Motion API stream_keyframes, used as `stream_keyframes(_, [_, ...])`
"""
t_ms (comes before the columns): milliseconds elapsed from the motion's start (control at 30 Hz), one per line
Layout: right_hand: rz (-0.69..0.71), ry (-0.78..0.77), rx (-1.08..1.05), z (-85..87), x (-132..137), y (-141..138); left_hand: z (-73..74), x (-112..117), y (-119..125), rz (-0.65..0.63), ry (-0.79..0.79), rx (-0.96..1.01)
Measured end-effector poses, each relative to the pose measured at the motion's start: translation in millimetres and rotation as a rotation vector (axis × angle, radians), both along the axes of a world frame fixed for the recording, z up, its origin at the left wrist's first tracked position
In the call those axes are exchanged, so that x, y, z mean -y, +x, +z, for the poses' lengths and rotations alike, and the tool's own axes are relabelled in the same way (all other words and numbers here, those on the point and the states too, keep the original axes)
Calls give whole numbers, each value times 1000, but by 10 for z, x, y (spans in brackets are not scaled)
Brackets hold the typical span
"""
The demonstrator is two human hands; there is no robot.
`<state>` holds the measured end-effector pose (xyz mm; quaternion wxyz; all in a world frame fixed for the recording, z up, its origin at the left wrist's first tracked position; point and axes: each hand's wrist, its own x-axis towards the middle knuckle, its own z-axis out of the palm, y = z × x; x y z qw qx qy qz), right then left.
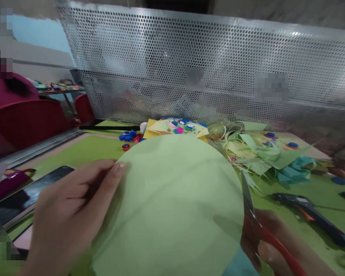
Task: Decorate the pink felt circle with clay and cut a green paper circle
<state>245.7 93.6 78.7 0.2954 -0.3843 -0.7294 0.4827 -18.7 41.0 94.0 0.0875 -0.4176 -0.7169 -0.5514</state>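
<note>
A large light-green paper circle fills the middle of the view, its rim rounded along the top and right. My left hand pinches its left edge, thumb on the front face and fingers behind. In my right hand is a pair of scissors with red handles, gripped at the handles. The metal blades point up and away beside the paper's right edge; whether they touch it I cannot tell. A bit of blue paper shows below the circle.
A glue gun lies at right, near curled paper scraps and crumpled teal paper. Blue and red caps and a decorated paper piece sit behind. A dark phone-like slab is at left. A perforated metal panel closes the back.
</note>
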Motion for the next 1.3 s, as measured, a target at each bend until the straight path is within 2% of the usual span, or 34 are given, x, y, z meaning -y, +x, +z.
stream_keyframes(167, [46,-97,-18,17,36,-12,45,18,56,-24,-41,3])
stream_keyframes(400, [-69,-188,-14,29,99,-18,45,13,31,-46,-39,-18])
stream_keyframes(500, [-82,-165,-13,34,126,-22,38,10,18,-49,-49,-52])
stream_keyframes(633, [-148,-87,2,35,146,-29,-12,-4,-45,-120,-19,-135])
stream_keyframes(833, [-109,-51,6,22,123,-39,-41,-26,-103,-149,-36,-156])
stream_keyframes(1033, [-291,-146,0,-8,180,-21,24,-15,29,-76,-44,-72])
stream_keyframes(1200, [-276,-105,19,-10,177,2,-7,7,-30,-115,-48,-127])
stream_keyframes(1300, [-185,-54,20,17,145,3,-36,11,-95,-170,-80,-206])
